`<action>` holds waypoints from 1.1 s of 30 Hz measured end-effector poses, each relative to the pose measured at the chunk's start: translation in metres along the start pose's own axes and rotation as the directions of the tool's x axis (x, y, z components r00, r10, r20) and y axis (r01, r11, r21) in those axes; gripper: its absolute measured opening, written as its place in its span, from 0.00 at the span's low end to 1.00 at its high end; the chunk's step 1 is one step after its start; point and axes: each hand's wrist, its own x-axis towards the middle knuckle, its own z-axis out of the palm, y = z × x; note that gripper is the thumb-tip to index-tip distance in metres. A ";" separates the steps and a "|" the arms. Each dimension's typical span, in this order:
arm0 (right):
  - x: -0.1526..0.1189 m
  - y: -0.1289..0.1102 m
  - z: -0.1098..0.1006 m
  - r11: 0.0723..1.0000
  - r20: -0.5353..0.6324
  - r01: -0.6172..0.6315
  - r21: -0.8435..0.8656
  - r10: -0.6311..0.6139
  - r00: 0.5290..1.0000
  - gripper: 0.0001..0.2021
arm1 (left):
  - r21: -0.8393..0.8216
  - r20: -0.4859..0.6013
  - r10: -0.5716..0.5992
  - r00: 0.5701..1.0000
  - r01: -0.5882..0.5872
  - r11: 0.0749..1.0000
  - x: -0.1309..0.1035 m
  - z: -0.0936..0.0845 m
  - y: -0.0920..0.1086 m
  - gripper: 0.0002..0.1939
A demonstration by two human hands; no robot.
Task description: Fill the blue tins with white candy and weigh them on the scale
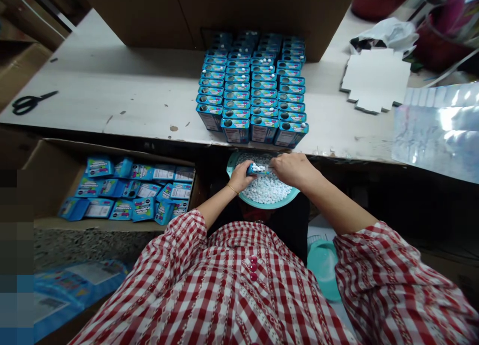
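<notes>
Both hands curled over bowl

You're wearing a red-and-white checked cotton shirt with small round red buttons down the front, and there's a thin gold bangle on your left wrist.

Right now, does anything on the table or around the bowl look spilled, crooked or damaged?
Nothing is spilled: the white candies stay inside the teal bowl. The only crooked item is the front-right blue box on the table, turned out of line with its row. The rest stand in neat rows.
</notes>
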 end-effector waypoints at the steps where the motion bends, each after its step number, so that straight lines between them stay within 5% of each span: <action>1: -0.002 -0.002 -0.003 0.999 0.006 0.002 -0.037 -0.001 1.000 0.12 | -0.014 -0.006 0.002 1.000 -0.002 1.000 0.000 0.000 -0.001 0.22; 5: -0.022 0.005 -0.010 0.994 0.019 -0.020 -0.110 0.022 1.000 0.13 | -0.099 -0.027 -0.010 1.000 0.007 0.995 -0.001 0.001 -0.007 0.22; 8: -0.041 0.030 0.003 0.990 0.023 -0.093 -0.103 0.096 0.995 0.16 | -0.210 -0.046 -0.047 0.998 0.036 0.977 -0.003 -0.002 -0.012 0.23; 13: -0.048 0.064 0.078 0.966 0.141 -0.244 -0.080 0.253 0.957 0.15 | -0.390 -0.058 -0.135 0.989 0.102 0.915 -0.006 -0.008 -0.030 0.26; 17: -0.017 0.045 0.139 0.957 0.176 -0.271 0.106 0.250 0.952 0.14 | -0.513 -0.039 -0.264 0.964 0.207 0.833 -0.007 -0.001 -0.045 0.27; 20: 0.006 0.026 0.164 0.933 0.115 -0.276 0.233 0.255 0.960 0.17 | -0.658 0.057 -0.333 0.941 0.286 0.697 -0.008 0.011 -0.045 0.30; 24: 0.015 0.026 0.180 0.900 0.072 -0.271 0.342 0.262 0.962 0.18 | -0.698 0.141 -0.305 0.942 0.313 0.644 -0.012 0.014 -0.038 0.31; 29: 0.007 0.046 0.185 0.818 -0.014 -0.200 0.539 0.247 0.969 0.16 | -0.537 -0.050 -0.240 0.969 0.177 0.825 -0.022 -0.015 -0.037 0.29; 33: -0.008 0.061 0.160 0.732 -0.149 -0.063 0.678 0.221 0.964 0.15 | -0.391 -0.109 -0.167 0.980 0.112 0.914 -0.023 -0.029 -0.037 0.26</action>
